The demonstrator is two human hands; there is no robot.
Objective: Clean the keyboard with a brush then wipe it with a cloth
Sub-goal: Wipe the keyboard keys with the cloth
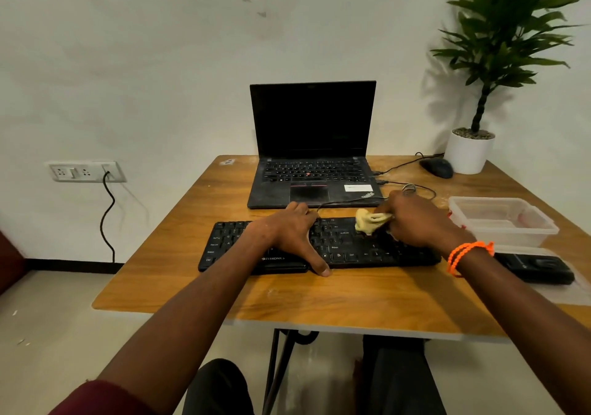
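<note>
Right now the black keyboard (339,245) lies flat across the front-middle of the wooden counter (319,299), just in front of an open black laptop (313,159) with a dark screen. Left hand (292,234) rests on the keyboard's middle section, fingers straight and spread over the keys toward the far edge, thumb reaching past the near edge onto the counter — grasping nothing. Right hand (415,223) sits over the keyboard's right end, fingers curled, pinching a crumpled yellowish cloth (369,221); the cloth is pressed on the keys near the far right rows. Orange cord bracelet (467,254) on the right wrist. Clear plastic container (502,223) sits just right of the keyboard, with a black flat device (540,270) in front of it — cannot tell what it is. Black mouse (438,167) and a potted plant (473,146) in a white pot stand at the far right corner, cables running from the laptop's side. Wall socket (84,171) with a black cord plugged in at left.
</note>
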